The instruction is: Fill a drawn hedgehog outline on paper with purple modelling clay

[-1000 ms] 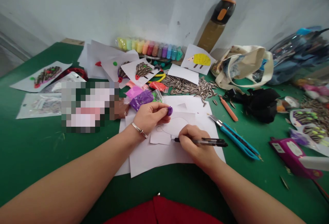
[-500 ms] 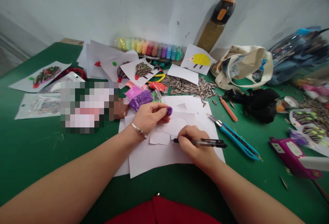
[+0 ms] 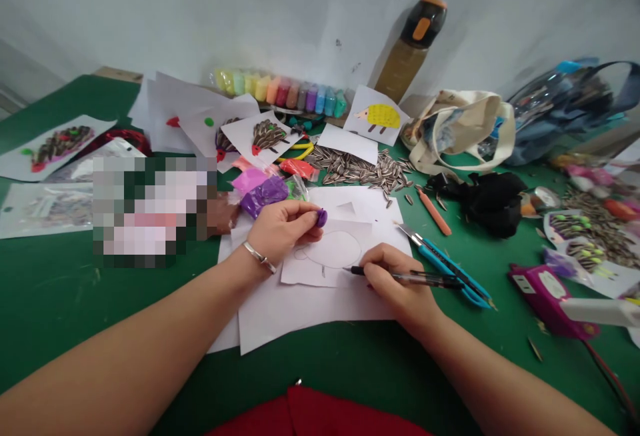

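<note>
Between the thumb and fingers of my left hand (image 3: 285, 226) is a small purple lump of clay (image 3: 322, 217). My right hand (image 3: 397, 279) is closed around a black pen (image 3: 430, 279), its tip at the lower edge of an outline drawn on a small sheet of paper (image 3: 310, 273). The outline is a large oval with a smaller shape at its left and a short leg-like mark below. Larger white sheets (image 3: 295, 319) lie underneath. Just beyond my left hand sits a bag of purple clay (image 3: 265, 196).
Sunflower seeds (image 3: 360, 168) are heaped behind the paper. A blue craft knife (image 3: 450, 266) and an orange stick-shaped tool (image 3: 434, 211) lie at the right, near a magenta glue gun (image 3: 545, 299). Farther back stand clay tubs (image 3: 285, 93), a bottle (image 3: 413, 49) and a cloth bag (image 3: 460, 129).
The pen tip has moved right along the oval's lower edge, leaving a leg-like mark in view. My left hand still holds the purple clay. The whole view has shifted slightly.
</note>
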Tool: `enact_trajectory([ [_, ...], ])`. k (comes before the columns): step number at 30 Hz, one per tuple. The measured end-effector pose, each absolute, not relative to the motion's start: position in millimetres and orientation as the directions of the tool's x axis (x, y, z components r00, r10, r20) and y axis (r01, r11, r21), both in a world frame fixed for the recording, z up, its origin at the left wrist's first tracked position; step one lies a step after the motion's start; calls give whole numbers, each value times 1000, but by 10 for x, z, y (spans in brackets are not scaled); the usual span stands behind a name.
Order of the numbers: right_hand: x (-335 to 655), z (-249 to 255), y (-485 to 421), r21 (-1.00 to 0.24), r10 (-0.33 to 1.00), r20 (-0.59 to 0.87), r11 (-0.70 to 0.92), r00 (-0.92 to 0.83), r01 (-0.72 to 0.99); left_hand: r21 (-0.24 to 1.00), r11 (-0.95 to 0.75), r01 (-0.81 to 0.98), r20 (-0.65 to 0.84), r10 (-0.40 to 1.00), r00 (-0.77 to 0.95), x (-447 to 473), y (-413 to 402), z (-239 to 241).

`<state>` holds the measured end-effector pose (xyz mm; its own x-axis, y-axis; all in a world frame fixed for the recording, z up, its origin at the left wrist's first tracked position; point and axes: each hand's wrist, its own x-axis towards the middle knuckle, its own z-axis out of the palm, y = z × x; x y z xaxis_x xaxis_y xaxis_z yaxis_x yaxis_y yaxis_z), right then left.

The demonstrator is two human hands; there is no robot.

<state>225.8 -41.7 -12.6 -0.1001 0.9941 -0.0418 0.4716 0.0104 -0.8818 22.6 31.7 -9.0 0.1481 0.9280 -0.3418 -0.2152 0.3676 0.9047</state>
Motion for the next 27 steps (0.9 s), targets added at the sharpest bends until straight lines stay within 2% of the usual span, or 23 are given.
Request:
enact_trajectory([
  [13,2229,-91,-404,-780,977,2,135,-213,611,911,364,-192,-340,929,146,219,306,-84],
  [18,2228,-96,-408,-797,990,-16,74,-143,600,912,364,-189,-342,929,142,219,312,-83],
  [23,2233,-90,-409,-792,976,2,133,-216,596,910,367,-192,-345,928,138,216,312,-83],
  [27,2229,-88,-405,-795,990,-10,79,-142,602,912,363,-193,-340,930,142,211,311,-86],
])
